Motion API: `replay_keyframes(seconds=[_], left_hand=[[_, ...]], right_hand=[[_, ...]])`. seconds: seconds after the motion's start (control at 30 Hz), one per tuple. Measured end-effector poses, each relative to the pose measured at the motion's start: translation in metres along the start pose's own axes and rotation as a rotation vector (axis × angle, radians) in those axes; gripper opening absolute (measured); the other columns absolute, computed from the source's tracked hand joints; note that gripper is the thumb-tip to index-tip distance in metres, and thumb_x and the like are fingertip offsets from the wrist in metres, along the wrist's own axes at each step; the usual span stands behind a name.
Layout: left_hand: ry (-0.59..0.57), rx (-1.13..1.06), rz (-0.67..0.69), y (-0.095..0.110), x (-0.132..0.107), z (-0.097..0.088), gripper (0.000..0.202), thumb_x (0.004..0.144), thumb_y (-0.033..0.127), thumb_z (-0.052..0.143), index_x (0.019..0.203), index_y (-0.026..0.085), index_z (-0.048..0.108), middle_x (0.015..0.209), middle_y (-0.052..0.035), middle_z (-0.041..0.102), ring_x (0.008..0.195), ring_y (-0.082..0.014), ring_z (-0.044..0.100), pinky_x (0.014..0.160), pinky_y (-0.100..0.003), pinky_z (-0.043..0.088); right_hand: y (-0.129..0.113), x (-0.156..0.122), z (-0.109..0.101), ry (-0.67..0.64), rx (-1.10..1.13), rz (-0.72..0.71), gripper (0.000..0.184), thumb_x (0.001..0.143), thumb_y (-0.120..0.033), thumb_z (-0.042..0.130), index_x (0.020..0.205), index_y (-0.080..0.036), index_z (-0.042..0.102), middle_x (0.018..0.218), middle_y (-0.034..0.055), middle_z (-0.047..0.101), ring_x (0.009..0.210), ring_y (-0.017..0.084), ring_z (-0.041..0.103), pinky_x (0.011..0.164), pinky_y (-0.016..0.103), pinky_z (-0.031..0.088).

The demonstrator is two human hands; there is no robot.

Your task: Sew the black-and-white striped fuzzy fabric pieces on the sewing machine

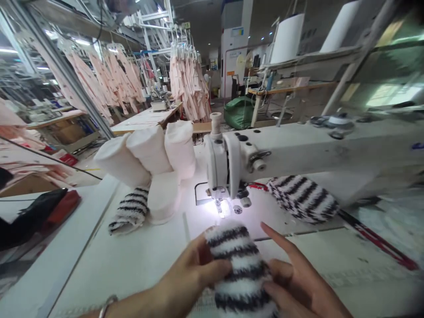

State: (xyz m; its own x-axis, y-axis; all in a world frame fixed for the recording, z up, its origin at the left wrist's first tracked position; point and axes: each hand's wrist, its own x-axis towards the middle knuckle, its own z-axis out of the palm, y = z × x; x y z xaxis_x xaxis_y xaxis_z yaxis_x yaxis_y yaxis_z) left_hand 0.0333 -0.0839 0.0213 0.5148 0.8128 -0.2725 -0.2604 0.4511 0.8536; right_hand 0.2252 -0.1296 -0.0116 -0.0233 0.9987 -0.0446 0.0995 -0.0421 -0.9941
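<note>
A fuzzy black-and-white striped fabric piece is held between my two hands, just in front of the sewing machine's lit needle area. My left hand grips its left edge, thumb on top and fingers behind. On its right edge, my right hand pinches it with the thumb while the index finger points out. More striped pieces lie stacked under the arm of the sewing machine. Left of the needle, another striped piece rests beside a flat white padded piece.
Three white fluffy rolls stand behind the flat piece. Red-handled scissors or tweezers lie at the right. A dark and red cloth sits at the left. Pink garments hang beyond the table, and thread cones stand above.
</note>
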Motion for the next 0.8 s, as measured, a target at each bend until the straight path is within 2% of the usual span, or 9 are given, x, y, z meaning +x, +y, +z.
replay_keyframes(seconds=[0.07,0.13,0.2,0.27,0.37,0.5,0.63,0.7,0.8], left_hand=[[0.104,0.233,0.12,0.016,-0.003,-0.019,0.025,0.078,0.031,0.069,0.097,0.017,0.06,0.089,-0.0049,0.067,0.082,-0.0173,0.063,0.075,-0.028,0.049],[0.224,0.552,0.217,0.033,0.002,-0.038,0.022,0.083,0.038,0.062,0.085,0.017,0.057,0.077,-0.0011,0.063,0.072,-0.0147,0.059,0.064,-0.024,0.046],[0.287,0.866,0.229,0.044,0.012,-0.054,0.02,0.087,0.038,0.054,0.085,0.018,0.055,0.073,0.0009,0.06,0.067,-0.0137,0.056,0.058,-0.023,0.042],[0.295,1.058,0.199,0.045,0.02,-0.065,0.014,0.085,0.032,0.053,0.087,0.018,0.055,0.069,0.0025,0.058,0.063,-0.0134,0.053,0.056,-0.023,0.039],[0.288,1.126,0.171,0.037,0.023,-0.067,0.008,0.08,0.025,0.055,0.083,0.018,0.055,0.06,0.0048,0.052,0.057,-0.0126,0.048,0.053,-0.023,0.034],[0.238,1.138,0.141,0.04,0.014,-0.055,0.011,0.083,0.028,0.052,0.085,0.018,0.056,0.062,0.0041,0.055,0.056,-0.0119,0.047,0.052,-0.022,0.034],[0.265,1.206,0.128,0.056,0.014,-0.05,0.014,0.084,0.032,0.054,0.082,0.019,0.057,0.062,0.0041,0.056,0.056,-0.0116,0.048,0.052,-0.021,0.035],[0.268,1.251,0.093,0.056,0.02,-0.054,0.014,0.082,0.033,0.056,0.081,0.019,0.056,0.06,0.0048,0.054,0.054,-0.0118,0.047,0.051,-0.021,0.034],[0.257,1.306,0.08,0.047,0.027,-0.061,0.013,0.079,0.032,0.059,0.077,0.019,0.057,0.059,0.0048,0.053,0.057,-0.0125,0.046,0.052,-0.023,0.032]], right_hand=[[-0.013,0.016,0.015,-0.104,-0.043,-0.046,0.055,0.091,-0.036,0.044,0.143,-0.032,0.026,0.077,-0.0021,0.062,0.066,0.012,0.061,0.068,0.026,0.052],[-0.026,0.036,0.025,-0.194,-0.229,-0.162,0.052,0.091,-0.032,0.045,0.142,-0.032,0.031,0.078,-0.0023,0.061,0.068,0.011,0.06,0.068,0.024,0.05],[-0.034,0.054,0.032,-0.279,-0.44,-0.27,0.042,0.092,-0.027,0.042,0.134,-0.031,0.044,0.083,-0.0001,0.061,0.073,0.012,0.06,0.07,0.025,0.05],[-0.032,0.065,0.037,-0.325,-0.596,-0.313,0.033,0.091,-0.021,0.041,0.118,-0.027,0.058,0.088,0.003,0.062,0.079,0.015,0.061,0.073,0.029,0.05],[-0.019,0.061,0.041,-0.355,-0.675,-0.307,0.029,0.086,-0.013,0.042,0.105,-0.022,0.063,0.089,0.0056,0.062,0.081,0.018,0.062,0.073,0.033,0.051],[-0.017,0.045,0.037,-0.37,-0.518,-0.23,0.032,0.087,-0.017,0.045,0.115,-0.024,0.058,0.097,0.0033,0.064,0.089,0.016,0.062,0.079,0.029,0.05],[-0.027,0.048,0.03,-0.281,-0.386,-0.094,0.031,0.089,-0.033,0.048,0.118,-0.026,0.057,0.077,-0.0027,0.059,0.063,0.011,0.058,0.059,0.022,0.048],[-0.026,0.053,0.03,-0.256,-0.442,-0.104,0.029,0.089,-0.033,0.048,0.115,-0.026,0.059,0.069,-0.0043,0.056,0.055,0.01,0.054,0.053,0.021,0.045],[-0.017,0.056,0.033,-0.239,-0.59,-0.161,0.024,0.086,-0.027,0.051,0.107,-0.024,0.062,0.066,-0.0042,0.057,0.054,0.01,0.055,0.053,0.022,0.044]])
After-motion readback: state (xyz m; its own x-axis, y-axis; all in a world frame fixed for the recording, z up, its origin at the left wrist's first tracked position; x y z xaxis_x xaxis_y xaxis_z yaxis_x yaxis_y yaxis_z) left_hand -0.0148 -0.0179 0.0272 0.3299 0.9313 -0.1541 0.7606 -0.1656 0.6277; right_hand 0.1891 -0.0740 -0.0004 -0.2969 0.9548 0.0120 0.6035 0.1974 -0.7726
